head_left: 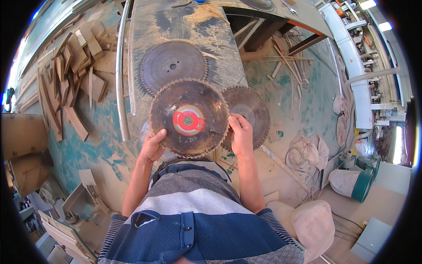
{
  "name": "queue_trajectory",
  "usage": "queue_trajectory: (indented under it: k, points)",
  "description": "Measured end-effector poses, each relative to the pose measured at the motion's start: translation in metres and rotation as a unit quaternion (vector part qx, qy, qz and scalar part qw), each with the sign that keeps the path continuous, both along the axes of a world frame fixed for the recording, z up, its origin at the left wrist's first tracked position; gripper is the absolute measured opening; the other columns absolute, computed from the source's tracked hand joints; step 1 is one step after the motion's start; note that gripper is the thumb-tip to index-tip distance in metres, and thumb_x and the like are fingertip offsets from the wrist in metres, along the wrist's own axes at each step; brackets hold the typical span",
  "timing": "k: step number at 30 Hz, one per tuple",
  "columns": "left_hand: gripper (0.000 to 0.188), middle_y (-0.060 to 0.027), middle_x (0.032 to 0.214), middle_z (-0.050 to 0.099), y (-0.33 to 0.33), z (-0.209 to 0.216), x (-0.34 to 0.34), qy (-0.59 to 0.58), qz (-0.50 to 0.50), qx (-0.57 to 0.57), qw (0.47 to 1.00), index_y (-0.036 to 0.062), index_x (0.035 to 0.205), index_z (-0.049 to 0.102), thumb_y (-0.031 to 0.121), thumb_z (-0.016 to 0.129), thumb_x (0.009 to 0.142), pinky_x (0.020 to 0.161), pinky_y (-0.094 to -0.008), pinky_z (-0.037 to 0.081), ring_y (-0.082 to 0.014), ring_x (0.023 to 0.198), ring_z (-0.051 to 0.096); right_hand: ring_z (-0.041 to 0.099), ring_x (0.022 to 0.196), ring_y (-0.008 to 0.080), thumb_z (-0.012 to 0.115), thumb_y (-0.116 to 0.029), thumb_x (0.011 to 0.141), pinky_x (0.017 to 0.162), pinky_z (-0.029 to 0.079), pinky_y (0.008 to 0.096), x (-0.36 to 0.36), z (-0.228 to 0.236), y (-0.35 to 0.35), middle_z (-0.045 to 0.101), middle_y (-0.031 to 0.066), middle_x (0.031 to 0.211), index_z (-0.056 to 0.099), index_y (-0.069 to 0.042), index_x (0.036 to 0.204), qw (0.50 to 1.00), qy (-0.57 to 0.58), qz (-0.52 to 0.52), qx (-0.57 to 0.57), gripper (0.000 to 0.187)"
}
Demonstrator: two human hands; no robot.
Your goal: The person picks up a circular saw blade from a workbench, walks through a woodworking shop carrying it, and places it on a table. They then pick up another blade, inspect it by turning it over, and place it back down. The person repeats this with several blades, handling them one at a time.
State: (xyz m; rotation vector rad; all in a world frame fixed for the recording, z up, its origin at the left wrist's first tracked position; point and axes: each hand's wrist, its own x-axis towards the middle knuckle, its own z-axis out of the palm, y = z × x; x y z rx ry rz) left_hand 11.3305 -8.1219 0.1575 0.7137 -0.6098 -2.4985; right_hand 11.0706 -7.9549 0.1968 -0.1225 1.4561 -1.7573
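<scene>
Between my two hands I hold up a round saw blade [171, 94] with a red and silver ring around its centre hole. My left hand [153, 145] grips its lower left edge, thumb on the face and fingers behind. At the right edge, my right hand [241, 131] pinches the toothed rim between thumb and fingers. A second, plain grey saw blade [158, 61] lies on the dusty metal table [176, 28] just beyond. Partly behind my right hand is a third saw blade [257, 110], at the table's near right corner.
Wood offcuts [72, 75] are heaped on the floor at left. A metal rail [122, 79] runs along the table's left side. Another blade [259, 3] and a wrench [289, 6] lie at the far end. Cloth bags [307, 149] and a green-rimmed bucket [347, 182] stand at right.
</scene>
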Motion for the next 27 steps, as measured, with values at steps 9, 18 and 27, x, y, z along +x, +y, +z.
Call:
queue_trajectory:
  k: [9, 18, 27]
  points:
    - [0.053, -0.0102, 0.138, 0.061, -0.001, -0.001, 0.019, -0.009, 0.015, -0.015, 1.0, 0.0041, 0.144, 0.05, 0.015, 0.07, 0.096, 0.104, -0.0413, 0.051, -0.0241, 0.124, 0.061, 0.059, 0.074, 0.0088, 0.066, -0.016, 0.1, 0.067, 0.048, 0.0252, 0.021, 0.01, -0.004, 0.068, 0.0009, 0.088, 0.07, 0.002, 0.109, 0.998, 0.06, 0.024, 0.021, 0.021]
    - [0.05, -0.0138, 0.133, 0.065, -0.001, -0.017, 0.041, 0.017, 0.14, 0.136, 0.981, 0.0022, 0.141, 0.053, 0.026, 0.06, 0.098, 0.105, -0.0444, 0.051, -0.0293, 0.119, 0.064, 0.061, 0.07, 0.0094, 0.065, -0.016, 0.099, 0.063, 0.052, 0.0255, 0.045, -0.002, -0.012, 0.067, 0.0014, 0.085, 0.069, 0.001, 0.108, 0.991, 0.049, 0.102, 0.078, 0.02]
    - [0.055, -0.0139, 0.141, 0.059, -0.003, -0.011, 0.051, 0.135, 0.209, 0.157, 0.956, 0.003, 0.144, 0.051, 0.04, 0.05, 0.103, 0.108, -0.0446, 0.047, -0.0295, 0.126, 0.058, 0.06, 0.069, 0.0093, 0.063, -0.013, 0.099, 0.062, 0.053, 0.0253, 0.061, -0.024, -0.015, 0.064, 0.0012, 0.082, 0.067, 0.001, 0.107, 0.984, -0.005, 0.15, 0.094, 0.016]
